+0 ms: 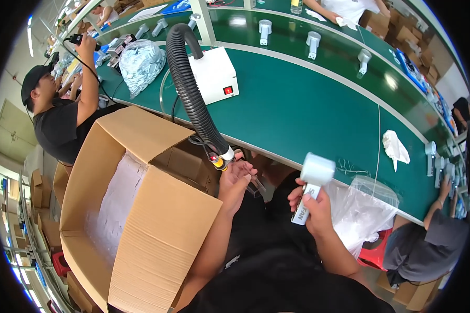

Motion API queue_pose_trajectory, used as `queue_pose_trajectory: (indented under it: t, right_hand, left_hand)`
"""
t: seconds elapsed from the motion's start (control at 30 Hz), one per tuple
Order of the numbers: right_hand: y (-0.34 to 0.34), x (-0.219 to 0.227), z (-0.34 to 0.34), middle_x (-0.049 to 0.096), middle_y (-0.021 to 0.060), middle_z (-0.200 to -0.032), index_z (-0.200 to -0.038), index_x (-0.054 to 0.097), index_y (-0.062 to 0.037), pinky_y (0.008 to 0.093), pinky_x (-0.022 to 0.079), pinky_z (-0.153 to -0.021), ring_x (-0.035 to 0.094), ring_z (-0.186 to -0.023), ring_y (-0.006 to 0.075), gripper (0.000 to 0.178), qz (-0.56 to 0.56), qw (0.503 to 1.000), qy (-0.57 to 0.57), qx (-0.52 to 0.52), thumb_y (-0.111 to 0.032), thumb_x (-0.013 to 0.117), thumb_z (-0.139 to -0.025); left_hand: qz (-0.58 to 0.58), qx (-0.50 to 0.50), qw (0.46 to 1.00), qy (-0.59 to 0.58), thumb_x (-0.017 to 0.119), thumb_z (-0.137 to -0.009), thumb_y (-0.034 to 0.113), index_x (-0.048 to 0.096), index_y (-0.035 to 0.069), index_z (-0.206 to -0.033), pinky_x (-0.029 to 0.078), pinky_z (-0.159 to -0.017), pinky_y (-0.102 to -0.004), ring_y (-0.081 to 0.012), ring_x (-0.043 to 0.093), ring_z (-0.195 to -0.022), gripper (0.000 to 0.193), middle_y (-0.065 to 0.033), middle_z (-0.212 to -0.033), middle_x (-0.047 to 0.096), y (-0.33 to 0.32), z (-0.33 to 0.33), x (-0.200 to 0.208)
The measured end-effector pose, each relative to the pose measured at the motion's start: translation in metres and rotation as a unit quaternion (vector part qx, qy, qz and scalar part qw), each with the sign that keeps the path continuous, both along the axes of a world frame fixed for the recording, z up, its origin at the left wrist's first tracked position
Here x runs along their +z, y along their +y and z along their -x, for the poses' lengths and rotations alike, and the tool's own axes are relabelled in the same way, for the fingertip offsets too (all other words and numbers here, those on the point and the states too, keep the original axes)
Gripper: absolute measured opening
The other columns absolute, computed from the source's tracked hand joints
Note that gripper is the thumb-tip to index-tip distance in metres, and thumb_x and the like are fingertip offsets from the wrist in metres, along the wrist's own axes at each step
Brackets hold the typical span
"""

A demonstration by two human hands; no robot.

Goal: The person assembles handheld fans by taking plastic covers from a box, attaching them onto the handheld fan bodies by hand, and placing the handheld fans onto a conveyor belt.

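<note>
My right hand is closed round the handle of a pale blue-white handheld fan, its round head up and slightly tilted. Dark printing runs down the handle. To the left, my left hand has its palm turned up and its fingers curled at a small clear plastic piece, whose shape is hard to make out. Just above that hand ends a ribbed black hose with a white collar and a yellow and red nozzle. The hose comes from a white machine with a red switch on the green table.
An open cardboard box stands at my left, pale sheeting inside. A bag of light blue parts lies behind it. Clear plastic bags hang at the table's right edge near a white cloth. Fans stand on the green conveyor. Co-workers sit around.
</note>
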State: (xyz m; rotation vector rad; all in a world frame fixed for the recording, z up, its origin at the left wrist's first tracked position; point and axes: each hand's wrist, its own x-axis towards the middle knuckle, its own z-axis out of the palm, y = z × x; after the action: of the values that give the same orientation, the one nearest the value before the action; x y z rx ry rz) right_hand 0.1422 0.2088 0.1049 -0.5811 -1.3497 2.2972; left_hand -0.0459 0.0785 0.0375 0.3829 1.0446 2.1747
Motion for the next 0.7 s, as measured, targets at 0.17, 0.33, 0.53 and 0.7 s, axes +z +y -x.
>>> queue_pose_trajectory:
  t: [0.17,0.33,0.53,0.7]
  right_hand:
    - [0.012,0.008,0.034,0.053,0.0185,-0.137,-0.143,0.034,-0.0034,0.0431,0.041,-0.104,0.051,-0.127,0.0302,0.058,0.060,0.981,0.178,0.038,-0.027,0.058,-0.096]
    - [0.008,0.000,0.091,0.055,0.0197,-0.134,-0.140,0.040,-0.0024,0.0439,0.039,-0.108,0.052,-0.126,0.0286,0.055,-0.029,0.980,0.166,0.106,-0.026,0.061,-0.095]
    - [0.017,0.007,0.083,0.064,0.0178,-0.122,-0.134,0.048,0.0015,0.0450,0.038,-0.108,0.053,-0.126,0.0287,0.051,-0.158,0.960,0.141,0.186,-0.027,0.061,-0.094]
    - [0.025,0.022,0.083,0.064,0.0142,-0.124,-0.134,0.050,0.0012,0.0407,0.041,-0.105,0.054,-0.123,0.0238,0.048,-0.139,0.964,0.098,0.206,-0.021,0.062,-0.093]
  left_hand:
    - [0.029,-0.037,0.998,0.044,0.062,-0.083,-0.008,0.045,0.004,-0.129,0.050,-0.093,-0.0358,-0.0243,0.062,-0.106,0.051,-0.0157,-0.126,0.058,-0.008,-0.011,-0.002]
    - [0.033,-0.097,0.990,0.096,0.068,-0.078,-0.012,0.048,0.003,-0.131,0.049,-0.094,-0.0330,-0.0181,0.058,-0.108,0.059,-0.0094,-0.117,0.056,-0.017,-0.025,0.015]
    - [0.057,-0.129,0.972,0.186,0.074,-0.074,-0.008,0.030,0.005,-0.146,0.045,-0.097,-0.0327,-0.0180,0.057,-0.110,0.086,-0.0095,-0.115,0.057,-0.017,-0.028,0.022]
    - [0.004,-0.123,0.978,0.171,0.073,-0.074,-0.009,0.026,0.003,-0.147,0.045,-0.098,-0.0345,-0.0198,0.057,-0.112,0.088,-0.0119,-0.119,0.057,-0.007,-0.028,0.038]
